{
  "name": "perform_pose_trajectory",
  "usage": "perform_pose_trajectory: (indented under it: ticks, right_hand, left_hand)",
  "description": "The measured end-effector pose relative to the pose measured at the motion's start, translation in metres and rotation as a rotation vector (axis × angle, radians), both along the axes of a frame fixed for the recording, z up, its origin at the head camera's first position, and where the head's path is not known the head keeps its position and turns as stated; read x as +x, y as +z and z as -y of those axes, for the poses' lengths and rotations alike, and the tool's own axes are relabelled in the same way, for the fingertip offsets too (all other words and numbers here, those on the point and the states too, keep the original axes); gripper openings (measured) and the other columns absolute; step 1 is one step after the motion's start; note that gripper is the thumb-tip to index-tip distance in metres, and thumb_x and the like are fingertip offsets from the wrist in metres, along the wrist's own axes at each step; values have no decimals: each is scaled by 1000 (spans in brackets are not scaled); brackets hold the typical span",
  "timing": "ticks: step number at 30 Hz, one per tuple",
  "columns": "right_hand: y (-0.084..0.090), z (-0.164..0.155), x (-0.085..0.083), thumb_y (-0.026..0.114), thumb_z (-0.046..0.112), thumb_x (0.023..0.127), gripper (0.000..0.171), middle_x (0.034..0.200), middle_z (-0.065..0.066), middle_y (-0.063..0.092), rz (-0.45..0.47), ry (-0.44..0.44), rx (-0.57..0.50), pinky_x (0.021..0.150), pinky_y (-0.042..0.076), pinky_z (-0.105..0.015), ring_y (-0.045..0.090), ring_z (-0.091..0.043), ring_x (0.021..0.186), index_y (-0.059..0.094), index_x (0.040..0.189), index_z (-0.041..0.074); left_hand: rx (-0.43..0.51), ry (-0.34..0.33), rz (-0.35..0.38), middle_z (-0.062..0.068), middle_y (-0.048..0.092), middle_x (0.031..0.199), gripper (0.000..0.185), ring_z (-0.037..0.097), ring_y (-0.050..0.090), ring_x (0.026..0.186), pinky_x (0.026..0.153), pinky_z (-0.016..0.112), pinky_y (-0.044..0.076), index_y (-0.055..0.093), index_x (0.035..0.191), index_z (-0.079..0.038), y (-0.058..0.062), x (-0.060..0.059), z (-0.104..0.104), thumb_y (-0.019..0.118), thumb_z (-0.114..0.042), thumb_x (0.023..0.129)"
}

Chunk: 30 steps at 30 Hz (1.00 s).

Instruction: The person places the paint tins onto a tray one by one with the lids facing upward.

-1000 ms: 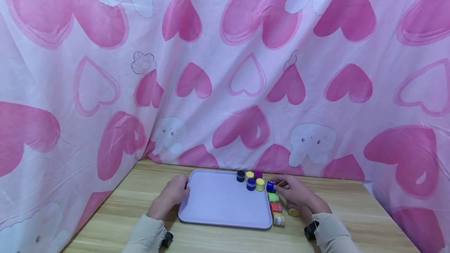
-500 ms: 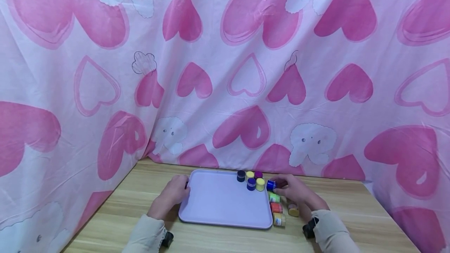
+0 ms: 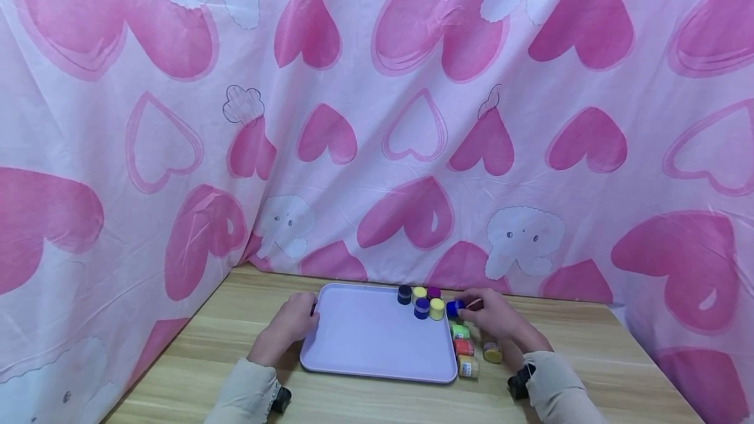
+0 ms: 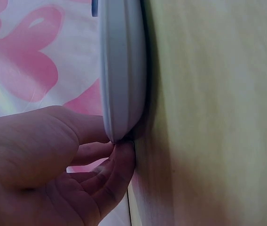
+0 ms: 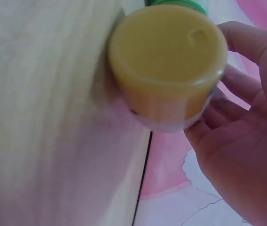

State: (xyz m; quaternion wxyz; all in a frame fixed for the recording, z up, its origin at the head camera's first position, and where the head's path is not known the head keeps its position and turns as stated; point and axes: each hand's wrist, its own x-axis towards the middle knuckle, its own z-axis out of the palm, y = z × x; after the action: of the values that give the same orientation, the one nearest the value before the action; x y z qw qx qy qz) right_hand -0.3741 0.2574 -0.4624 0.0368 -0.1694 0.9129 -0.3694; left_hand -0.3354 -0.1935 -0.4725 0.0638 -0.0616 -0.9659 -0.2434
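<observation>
A lavender tray [image 3: 365, 345] lies on the wooden table [image 3: 589, 358]. My left hand [image 3: 309, 316] grips its left rim; in the left wrist view the thumb and fingers [image 4: 121, 162] pinch the tray's edge [image 4: 121, 70]. My right hand [image 3: 465, 308] pinches a blue jar [image 3: 452, 308] just off the tray's far right corner. Several small paint jars [image 3: 421, 301] stand in that corner of the tray. A green jar [image 3: 460, 331], a red jar [image 3: 463, 347] and a yellow jar [image 3: 469, 366] line up beside the tray's right edge. An ochre jar [image 3: 492, 351] [image 5: 166, 61] sits under my right palm.
A pink heart-print cloth [image 3: 377, 116] hangs close behind and to the left of the table. A dark band [image 3: 518, 386] shows on each wrist. The table's right edge [image 3: 654, 371] is near my right sleeve.
My right hand has lifted the blue jar slightly and drawn back a little toward the tray's corner, uncovering more of the green jar. My left hand has stayed on the tray rim.
</observation>
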Motion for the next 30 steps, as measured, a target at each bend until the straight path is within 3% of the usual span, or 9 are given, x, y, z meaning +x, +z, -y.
perform_pose_trajectory:
  ticks: [5, 10, 14, 23, 30]
  right_hand:
    - [10, 6, 1, 77, 18, 99, 29, 115, -6, 77, -15, -16, -14, 86, 63, -40, 69, -24, 104, 76, 128, 9]
    - [23, 12, 0, 77, 22, 101, 31, 116, -2, 77, -63, -28, 14, 93, 62, -44, 69, -22, 105, 75, 129, 10]
    - [30, 20, -1, 75, 21, 102, 33, 121, -2, 77, -115, 12, 11, 98, 62, -46, 71, -21, 109, 73, 133, 10]
    - [35, 46, 1, 76, 21, 102, 28, 119, 1, 79, -201, 82, 19, 90, 64, -34, 73, -17, 104, 76, 129, 15]
    - [36, 63, 2, 76, 24, 102, 27, 113, 2, 79, -191, 80, 29, 87, 64, -32, 73, -15, 100, 78, 127, 13]
  left_hand:
    - [-12, 2, -11, 5, 59, 77, 16, 20, 55, 71, 63, 35, 49, 64, 84, -6, -1, -2, 1, 72, -3, 96]
    - [1, 2, -13, 6, 61, 78, 11, 20, 56, 72, 63, 36, 50, 67, 87, -5, 0, -2, 2, 72, -3, 96]
    - [11, 7, -3, 6, 62, 78, 8, 20, 57, 72, 63, 36, 51, 68, 89, -4, 1, -2, 2, 72, -2, 95]
    - [15, 9, 10, 5, 61, 78, 9, 20, 57, 71, 62, 34, 50, 68, 89, -4, 2, 0, 2, 72, -2, 96]
    - [14, 2, 8, 5, 61, 78, 10, 20, 57, 72, 62, 34, 49, 68, 88, -5, 2, 0, 1, 72, -2, 97]
